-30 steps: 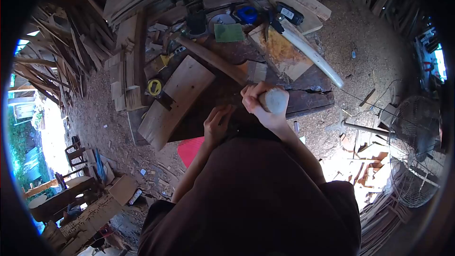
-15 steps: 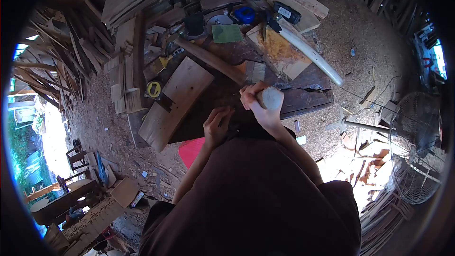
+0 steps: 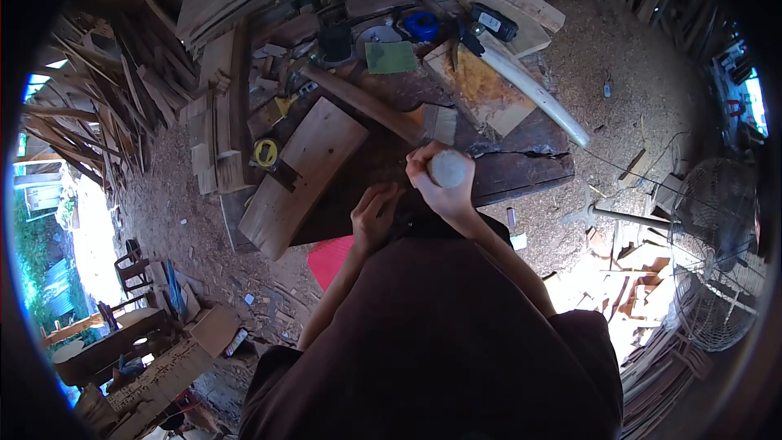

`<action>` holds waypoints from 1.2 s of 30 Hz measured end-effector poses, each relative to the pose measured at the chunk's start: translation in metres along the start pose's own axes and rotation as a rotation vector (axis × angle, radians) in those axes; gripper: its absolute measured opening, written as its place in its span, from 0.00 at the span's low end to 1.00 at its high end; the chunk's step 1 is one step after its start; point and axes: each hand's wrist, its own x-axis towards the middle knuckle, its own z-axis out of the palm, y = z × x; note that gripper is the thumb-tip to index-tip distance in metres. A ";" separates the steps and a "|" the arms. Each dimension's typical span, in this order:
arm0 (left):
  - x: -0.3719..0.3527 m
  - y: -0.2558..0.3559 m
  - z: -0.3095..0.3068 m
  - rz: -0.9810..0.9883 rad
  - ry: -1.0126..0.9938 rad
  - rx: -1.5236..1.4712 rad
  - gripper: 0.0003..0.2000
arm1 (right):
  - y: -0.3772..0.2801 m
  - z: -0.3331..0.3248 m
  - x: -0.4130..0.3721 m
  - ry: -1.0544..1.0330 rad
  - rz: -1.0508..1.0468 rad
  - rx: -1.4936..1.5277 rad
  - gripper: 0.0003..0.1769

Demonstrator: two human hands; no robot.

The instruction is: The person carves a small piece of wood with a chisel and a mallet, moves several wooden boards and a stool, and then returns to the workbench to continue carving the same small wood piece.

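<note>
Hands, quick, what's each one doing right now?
Left hand: fingers curled against the workbench; whether it holds anything cannot be told.
Right hand: closed around a pale rounded wooden tool.

Bench (image 3: 525, 169) carries a wide plank (image 3: 303, 169), yellow tape measure (image 3: 265, 151), green pad (image 3: 391, 57) and pale curved beam (image 3: 533, 91). A fan (image 3: 717, 253) stands at right.

Lower part of the pale round tool end (image 3: 449, 169) hidden inside the right hand (image 3: 434, 189), thing under the left hand (image 3: 373, 213) too dark and small to make out, red sheet (image 3: 328, 259) half hidden behind the left arm, fan (image 3: 717, 253) cut by the dark lens rim.
</note>
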 end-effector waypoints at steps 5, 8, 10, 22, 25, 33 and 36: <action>0.001 0.002 -0.002 -0.054 -0.003 -0.016 0.07 | 0.007 0.003 0.001 0.011 0.003 0.079 0.07; 0.001 0.000 0.003 0.008 0.007 -0.003 0.08 | 0.016 -0.005 0.001 -0.048 -0.009 0.021 0.06; 0.002 0.001 0.002 0.009 0.014 0.005 0.07 | 0.002 -0.006 0.001 0.128 0.208 0.258 0.08; -0.001 0.000 -0.001 -0.014 0.012 0.018 0.07 | 0.006 -0.001 -0.001 0.076 0.094 0.172 0.08; 0.001 0.000 0.003 0.000 0.018 -0.011 0.07 | -0.001 -0.007 0.001 0.076 0.164 0.250 0.08; 0.005 -0.001 0.003 -0.019 0.008 -0.022 0.07 | -0.006 -0.006 0.003 0.019 0.112 0.176 0.08; 0.001 -0.003 -0.004 0.046 -0.006 0.014 0.07 | -0.006 0.002 0.001 0.040 0.107 0.139 0.08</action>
